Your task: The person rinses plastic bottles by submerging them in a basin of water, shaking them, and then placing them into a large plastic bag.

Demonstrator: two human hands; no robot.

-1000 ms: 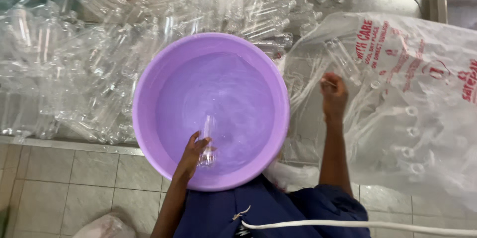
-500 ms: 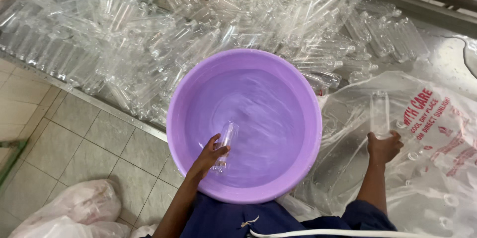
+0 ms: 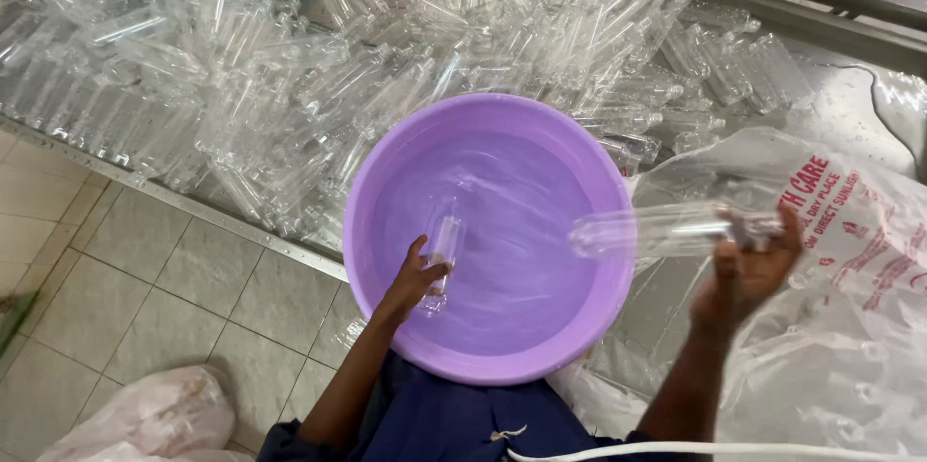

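Note:
A round purple basin (image 3: 386,163) holding clear water sits in front of me at the edge of a steel table. My left hand (image 3: 410,279) dips into its near left side and grips a small clear plastic bottle (image 3: 444,240), held upright in the water. My right hand (image 3: 753,264) is raised at the basin's right rim, holding a second clear plastic bottle (image 3: 657,230) by its neck. That bottle lies sideways, with its base pointing over the water.
A large heap of clear plastic bottles (image 3: 290,76) covers the steel table (image 3: 859,85) behind and left of the basin. A clear plastic bag (image 3: 850,327) with red print, holding more bottles, lies at the right. Tiled floor (image 3: 145,279) and another bag (image 3: 145,419) are at lower left.
My right hand lifted a clear bottle out of the bag at the right and swung it toward the basin. My left hand kept its bottle in the water. The view shifted left.

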